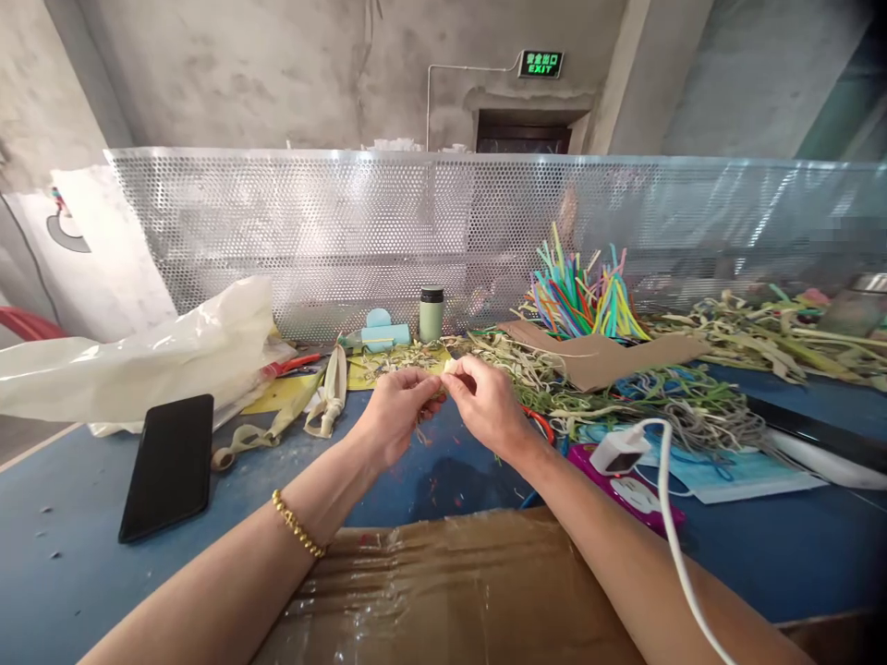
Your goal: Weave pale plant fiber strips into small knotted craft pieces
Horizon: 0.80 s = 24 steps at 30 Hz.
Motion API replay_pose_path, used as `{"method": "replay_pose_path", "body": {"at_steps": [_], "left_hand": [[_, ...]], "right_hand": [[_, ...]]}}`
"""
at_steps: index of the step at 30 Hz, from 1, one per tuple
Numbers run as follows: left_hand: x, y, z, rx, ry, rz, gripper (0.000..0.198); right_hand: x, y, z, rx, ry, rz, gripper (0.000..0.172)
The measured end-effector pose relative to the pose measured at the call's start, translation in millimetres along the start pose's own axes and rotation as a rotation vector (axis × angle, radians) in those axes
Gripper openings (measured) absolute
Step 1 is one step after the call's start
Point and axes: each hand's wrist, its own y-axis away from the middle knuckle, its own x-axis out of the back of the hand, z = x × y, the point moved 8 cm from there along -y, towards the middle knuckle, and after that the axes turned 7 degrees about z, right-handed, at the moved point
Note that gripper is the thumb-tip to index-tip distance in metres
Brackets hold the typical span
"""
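My left hand (396,406) and my right hand (487,402) meet above the blue table (69,573), fingers pinched together on a small pale yellowish strip piece (450,368). A gold bead bracelet (297,525) circles my left wrist. Both hands are closed around the piece; most of it is hidden by my fingers. Just beyond my hands lies a litter of pale yellow-green strips (408,356).
A black phone (170,465) lies left, beside a crumpled plastic bag (145,356). A green bottle (431,314) stands by the perforated metal screen (311,231). Coloured strips (578,300), cardboard (610,356), a white charger (620,451) with cable, a face mask (741,471) lie right. A taped carton (443,591) sits near me.
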Motion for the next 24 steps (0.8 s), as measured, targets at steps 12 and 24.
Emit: {"method": "replay_pose_path", "body": {"at_steps": [12,24], "left_hand": [[0.8,-4,-1,-0.041,-0.127,-0.067,0.014],[11.6,3,0,0.088,0.054,-0.021,0.010]], "right_hand": [[-9,0,17,-0.090,-0.033,-0.024,0.018],[-10,3,1,-0.048,-0.114,-0.049,0.020]]}}
